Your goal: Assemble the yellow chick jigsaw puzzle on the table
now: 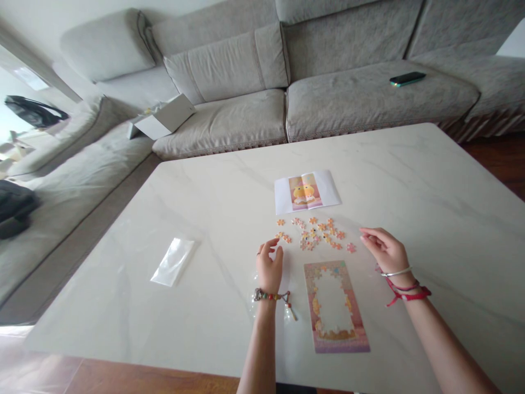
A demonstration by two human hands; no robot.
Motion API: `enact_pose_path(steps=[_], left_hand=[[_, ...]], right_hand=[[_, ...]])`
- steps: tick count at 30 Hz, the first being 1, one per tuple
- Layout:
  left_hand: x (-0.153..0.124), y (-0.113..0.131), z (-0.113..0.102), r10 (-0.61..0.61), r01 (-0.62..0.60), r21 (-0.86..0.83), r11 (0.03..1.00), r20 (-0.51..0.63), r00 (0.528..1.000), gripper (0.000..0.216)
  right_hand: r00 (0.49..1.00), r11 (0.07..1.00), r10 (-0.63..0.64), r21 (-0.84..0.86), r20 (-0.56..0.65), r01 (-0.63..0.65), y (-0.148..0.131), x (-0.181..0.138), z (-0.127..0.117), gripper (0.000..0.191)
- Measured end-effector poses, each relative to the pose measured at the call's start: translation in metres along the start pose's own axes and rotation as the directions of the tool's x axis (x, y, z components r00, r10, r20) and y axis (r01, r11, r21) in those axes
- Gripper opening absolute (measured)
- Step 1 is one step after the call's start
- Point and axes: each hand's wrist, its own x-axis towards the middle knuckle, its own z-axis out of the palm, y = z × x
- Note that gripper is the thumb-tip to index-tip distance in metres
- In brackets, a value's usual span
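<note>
Loose jigsaw pieces (310, 236) in yellow, orange and pink lie scattered on the table. At their left edge is my left hand (269, 268), its fingers bent and the thumb apart; I cannot tell whether a fingertip touches a piece. My right hand (386, 250) hovers to the right of the pieces, fingers loosely stretched, nearest a single pink jigsaw piece (351, 248). Between my forearms lies a partly assembled jigsaw puzzle (361, 328), its border joined around an open middle. Behind the pieces is a creased reference sheet (328, 189) with a yellow figure printed on it.
A clear plastic bag (173, 261) lies to the left on the white marbled table (221, 219). Beyond the table's far edge stands a grey sofa (246, 115), bearing a white box (166, 117) and a dark phone (408, 79). Dark bags sit at far left.
</note>
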Motion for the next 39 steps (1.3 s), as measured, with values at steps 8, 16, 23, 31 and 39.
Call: enact_pose_path(steps=[8,16,23,31,39], left_hand=[[0.0018,-0.0035,-0.0002,0.009,-0.009,0.007,1.0,-0.002,1.0,0.024],[0.0023,-0.003,-0.0006,0.01,-0.01,0.022,1.0,-0.004,1.0,0.023],[0.0024,-0.0003,-0.0017,-0.005,0.005,0.023,1.0,-0.011,1.0,0.023],[0.0044,-0.0002,-0.0052,-0.036,0.037,0.018,0.999,-0.036,0.999,0.023],[0.0056,-0.0019,-0.0085,-0.049,0.051,0.038,0.998,-0.049,0.998,0.023]], right_hand=[[1.0,1.0,0.022,0.011,-0.005,-0.022,0.001,-0.0001,-0.0006,0.023],[1.0,1.0,0.024,0.02,-0.006,-0.024,0.0032,-0.0002,-0.0012,0.022],[1.0,1.0,0.017,0.018,-0.009,-0.017,0.0037,-0.0003,-0.001,0.023],[1.0,1.0,0.002,0.021,-0.003,-0.002,0.0014,0.0004,-0.0016,0.022],[1.0,1.0,-0.006,0.022,0.003,0.006,-0.0014,-0.0005,0.0001,0.023]])
